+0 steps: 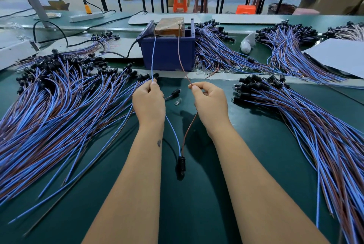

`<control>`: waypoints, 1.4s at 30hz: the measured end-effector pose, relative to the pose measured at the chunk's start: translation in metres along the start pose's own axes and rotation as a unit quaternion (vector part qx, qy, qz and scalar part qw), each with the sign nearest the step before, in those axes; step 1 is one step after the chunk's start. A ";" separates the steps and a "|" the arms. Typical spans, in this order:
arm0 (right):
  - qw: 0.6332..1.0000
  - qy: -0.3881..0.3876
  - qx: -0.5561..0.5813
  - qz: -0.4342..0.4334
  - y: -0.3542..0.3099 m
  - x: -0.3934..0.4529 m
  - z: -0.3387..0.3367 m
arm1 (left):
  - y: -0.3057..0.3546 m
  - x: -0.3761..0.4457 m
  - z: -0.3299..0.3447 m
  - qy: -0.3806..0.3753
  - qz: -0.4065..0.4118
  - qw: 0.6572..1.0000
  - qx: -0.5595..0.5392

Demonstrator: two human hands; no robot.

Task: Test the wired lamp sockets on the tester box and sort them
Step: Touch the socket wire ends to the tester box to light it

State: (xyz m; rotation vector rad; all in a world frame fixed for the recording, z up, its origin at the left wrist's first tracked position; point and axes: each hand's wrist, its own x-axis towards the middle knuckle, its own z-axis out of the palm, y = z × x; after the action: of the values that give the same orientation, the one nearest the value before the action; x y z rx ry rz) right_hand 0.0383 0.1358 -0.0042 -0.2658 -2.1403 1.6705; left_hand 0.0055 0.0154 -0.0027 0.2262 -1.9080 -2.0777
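Left hand pinched the blue wire; right hand pinched the brown wire, both at frame centre. Wires ran up to the tester box in a blue bin, upper centre. Their black lamp socket hung below btwn the forearms, over the green counter. Socket piles lay left & right.
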 end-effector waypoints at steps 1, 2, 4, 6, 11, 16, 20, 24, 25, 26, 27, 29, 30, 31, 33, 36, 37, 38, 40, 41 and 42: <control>1.000 0.003 0.003 0.002 0.000 0.000 0.000 | 0.000 0.000 0.000 0.001 -0.001 1.000 0.000; 1.000 0.005 0.006 0.004 0.000 0.000 -0.001 | 0.000 -0.001 0.000 0.001 -0.002 1.000 0.000; 1.000 0.005 0.008 0.006 0.000 0.000 -0.001 | 0.001 -0.001 0.000 -0.001 -0.003 1.000 0.001; 1.000 0.005 0.006 0.007 0.000 0.001 0.000 | 0.002 -0.002 0.001 -0.003 -0.003 1.000 0.002; 1.000 0.005 0.009 0.012 0.000 0.001 -0.001 | 0.003 -0.003 0.001 -0.003 -0.008 1.000 -0.007; 1.000 0.006 0.010 0.012 0.000 0.002 0.000 | 0.005 -0.004 0.001 0.002 -0.017 1.000 -0.012; 1.000 0.005 0.011 0.012 0.001 0.002 -0.001 | 0.007 -0.006 0.000 0.004 -0.025 0.999 -0.019; 1.000 0.001 0.007 0.004 0.001 0.002 -0.001 | 0.008 -0.006 0.000 0.003 -0.027 0.999 -0.022; 1.000 0.002 0.007 0.004 0.001 0.002 -0.001 | 0.008 -0.006 0.000 0.002 -0.028 0.999 -0.022; 1.000 0.002 0.007 0.004 0.001 0.001 -0.001 | 0.008 -0.006 -0.001 0.003 -0.029 0.999 -0.022; 1.000 0.002 0.007 0.003 0.001 0.002 -0.001 | 0.008 -0.006 -0.001 0.003 -0.029 0.999 -0.023; 1.000 0.001 0.006 0.000 0.001 0.002 -0.001 | 0.009 -0.006 -0.001 0.003 -0.029 0.999 -0.023; 1.000 0.001 0.006 0.000 0.001 0.002 -0.001 | 0.009 -0.006 -0.001 0.002 -0.029 0.999 -0.025; 1.000 0.002 0.005 0.000 0.001 0.002 -0.001 | 0.009 -0.007 -0.001 0.000 -0.029 0.999 -0.027; 1.000 0.002 0.004 0.001 0.001 0.002 -0.001 | 0.009 -0.007 -0.001 -0.002 -0.029 0.999 -0.028; 1.000 0.001 0.001 0.002 0.001 0.002 -0.001 | 0.010 -0.008 -0.002 -0.006 -0.029 0.999 -0.026; 1.000 0.000 0.000 0.002 0.001 0.002 -0.001 | 0.010 -0.008 -0.002 -0.006 -0.030 0.999 -0.026; 1.000 0.001 -0.001 0.003 0.001 0.001 -0.001 | 0.010 -0.008 -0.002 -0.005 -0.031 0.999 -0.026; 1.000 0.003 0.001 0.004 0.001 0.001 -0.001 | 0.010 -0.008 -0.002 -0.007 -0.032 0.999 -0.024; 1.000 0.004 0.001 0.004 0.000 0.001 -0.001 | 0.010 -0.008 -0.002 -0.007 -0.032 0.999 -0.022; 1.000 0.004 0.001 0.002 0.000 0.000 -0.001 | 0.009 -0.008 -0.002 -0.007 -0.032 0.999 -0.021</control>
State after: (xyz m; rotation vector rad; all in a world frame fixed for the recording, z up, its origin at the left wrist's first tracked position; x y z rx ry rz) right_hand 0.0383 0.1366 -0.0040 -0.2769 -2.1334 1.6712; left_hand 0.0144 0.0155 0.0054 0.2671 -1.8853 -2.1636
